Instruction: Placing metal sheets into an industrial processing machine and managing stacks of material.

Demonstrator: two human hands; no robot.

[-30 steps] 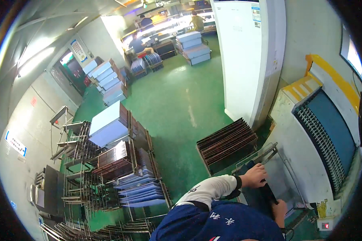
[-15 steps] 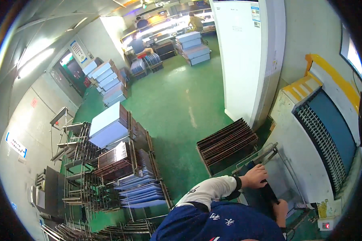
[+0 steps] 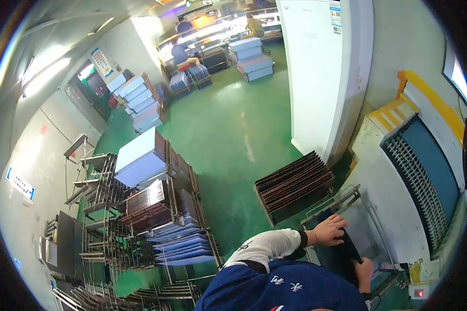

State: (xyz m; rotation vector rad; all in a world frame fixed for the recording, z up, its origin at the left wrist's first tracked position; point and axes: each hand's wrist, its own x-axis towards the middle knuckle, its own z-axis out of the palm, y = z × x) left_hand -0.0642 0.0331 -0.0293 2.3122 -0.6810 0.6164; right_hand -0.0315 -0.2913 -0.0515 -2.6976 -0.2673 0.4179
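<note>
A dark, flat panel [image 3: 342, 256] stands on edge, slightly tilted, in a metal-framed rack [image 3: 354, 192] beside a pale machine. At its far end, my left hand [image 3: 329, 231] is closed over the upper edge, fingers bent across it. The near end is gripped by my right hand [image 3: 363, 270], thumb side toward the panel. Other dark sheets may stand close against this one, but I cannot tell how many. My torso and sleeve cover the panel's lower left part.
The conveyor machine [image 3: 412, 181] rises at right. A slotted rack of brown-edged boards [image 3: 294, 186] sits on the green floor ahead. Left are metal racks with blue-white panels [image 3: 184, 246]; a tall white cabinet [image 3: 316, 78] stands beyond. People work at a far lit bench [image 3: 218, 39].
My left hand has shifted slightly along the panel's edge, its fingers a little straighter. My right hand stays at the near end. The whole view has shifted slightly.
</note>
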